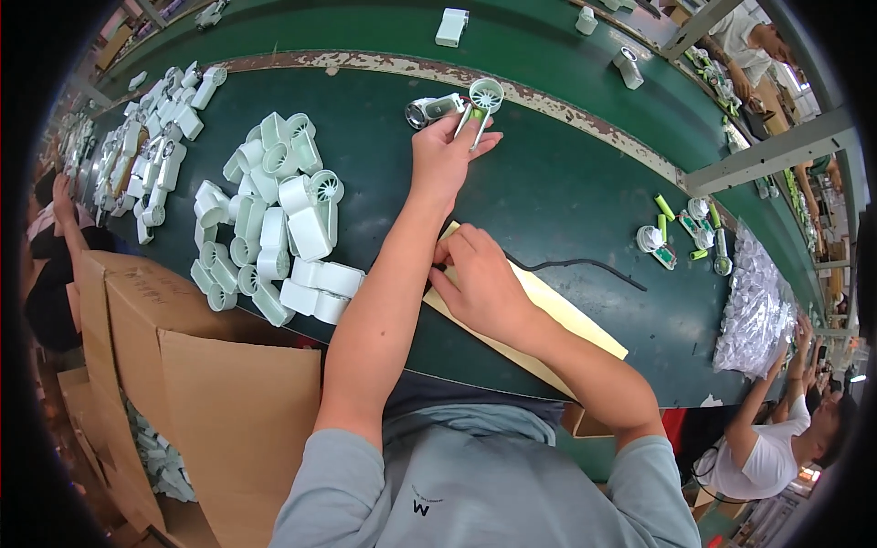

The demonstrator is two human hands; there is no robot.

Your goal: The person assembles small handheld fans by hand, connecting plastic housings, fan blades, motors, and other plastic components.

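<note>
Stretched out over the table, my left hand grips an opened pale-green fan housing, which has a round grille and a green cell inside. A grey cylindrical part with a dark round end juts out on the left of that hand; wires seem to join the two. Closer to my body, my right hand is closed over a pale yellow strip of board. Its fingertips pinch something dark, mostly hidden by the fingers. A black cable runs from beside this hand to the right across the table.
Pale-green housing shells are heaped left of my forearm, with assembled white units beyond. Green cells with motors and clear plastic bags lie right. A conveyor runs behind, cardboard boxes stand lower left. Other people work on both sides.
</note>
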